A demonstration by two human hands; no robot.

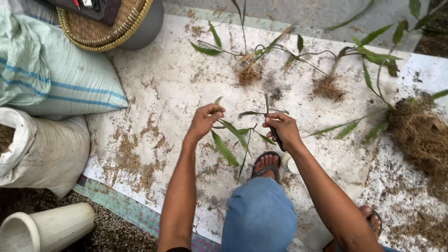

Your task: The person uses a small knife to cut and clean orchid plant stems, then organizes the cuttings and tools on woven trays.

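Note:
My left hand (204,120) is closed on a thin green plant cutting (231,140) with long narrow leaves that hang down toward my foot. My right hand (282,130) grips a pair of scissors (269,112); the blades point up and away, close to the cutting's stem. Both hands hover above a white sheet (163,84) spread on the ground. My knee in blue cloth and my sandalled foot (267,164) are just below the hands.
Uprooted plants with root clumps (247,72), (327,86) lie on the sheet beyond my hands, with a big root mass (420,135) at right. Filled sacks (42,74), (37,149) stand at left, a woven tray (107,23) at top left, a white pot (46,228) at bottom left.

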